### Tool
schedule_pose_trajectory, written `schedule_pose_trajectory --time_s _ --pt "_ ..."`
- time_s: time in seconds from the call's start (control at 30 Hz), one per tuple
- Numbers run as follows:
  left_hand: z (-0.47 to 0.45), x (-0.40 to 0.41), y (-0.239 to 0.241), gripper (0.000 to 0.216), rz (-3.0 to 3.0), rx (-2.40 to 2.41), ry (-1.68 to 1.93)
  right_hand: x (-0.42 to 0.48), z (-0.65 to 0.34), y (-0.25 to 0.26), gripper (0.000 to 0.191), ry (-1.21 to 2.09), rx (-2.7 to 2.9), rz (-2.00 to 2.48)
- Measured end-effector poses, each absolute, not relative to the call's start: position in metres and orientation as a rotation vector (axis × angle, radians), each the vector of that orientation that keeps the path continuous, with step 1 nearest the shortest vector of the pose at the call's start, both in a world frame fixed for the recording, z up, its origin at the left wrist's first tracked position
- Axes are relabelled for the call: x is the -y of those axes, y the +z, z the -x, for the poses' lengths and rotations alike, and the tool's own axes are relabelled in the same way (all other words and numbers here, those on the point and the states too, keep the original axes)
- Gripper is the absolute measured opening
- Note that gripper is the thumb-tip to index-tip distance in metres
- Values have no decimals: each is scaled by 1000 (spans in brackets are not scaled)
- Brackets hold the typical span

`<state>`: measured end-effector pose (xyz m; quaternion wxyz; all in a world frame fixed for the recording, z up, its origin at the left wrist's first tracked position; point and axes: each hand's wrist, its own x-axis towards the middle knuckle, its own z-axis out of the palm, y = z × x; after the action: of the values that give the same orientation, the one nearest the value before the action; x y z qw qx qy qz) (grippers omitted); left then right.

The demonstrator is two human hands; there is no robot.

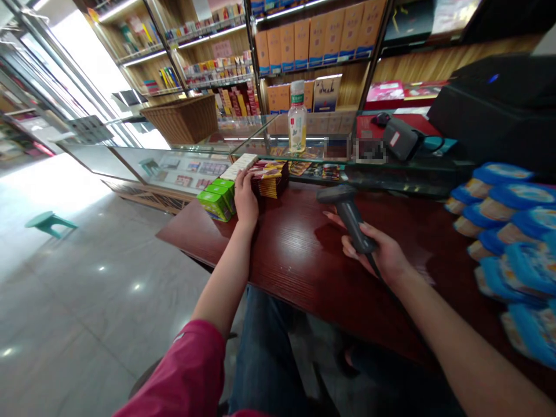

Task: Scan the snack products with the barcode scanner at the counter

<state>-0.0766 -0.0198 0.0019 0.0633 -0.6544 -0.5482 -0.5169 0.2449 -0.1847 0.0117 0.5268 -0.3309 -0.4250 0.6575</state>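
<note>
My right hand [382,252] is closed around the handle of a dark grey barcode scanner [347,217], held above the dark red wooden table. Its cord runs down under my wrist. My left hand [246,200] reaches to the far left part of the table, its fingers extended and resting at a row of goods. Green boxes [216,200] stand just left of it, with white boxes [238,166] behind them. On its right is a stack of brown and yellow packets [270,178], which the fingers seem to touch. The fingertips are partly hard to make out.
Blue-lidded tubs [516,220] are piled on the table's right. A drink bottle [297,119] stands on the glass counter [243,142] behind. Farther right are a grey device [402,138] and a black machine [495,110]. A wicker basket [185,119] and a green stool [50,223] are at left.
</note>
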Motion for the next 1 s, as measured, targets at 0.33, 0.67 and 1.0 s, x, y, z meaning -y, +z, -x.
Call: schedule_pose_trajectory --time_s 0.33,0.67,1.0 --pt "54 33 9 63 1879 1759 -1048 145 -183 11 36 1709 919 646" --pt "48 50 9 69 1966 1806 -835 147 -187 12 38 1741 893 652" --pt "45 36 0 78 1970 1823 -913 147 -192 5 37 1681 906 616"
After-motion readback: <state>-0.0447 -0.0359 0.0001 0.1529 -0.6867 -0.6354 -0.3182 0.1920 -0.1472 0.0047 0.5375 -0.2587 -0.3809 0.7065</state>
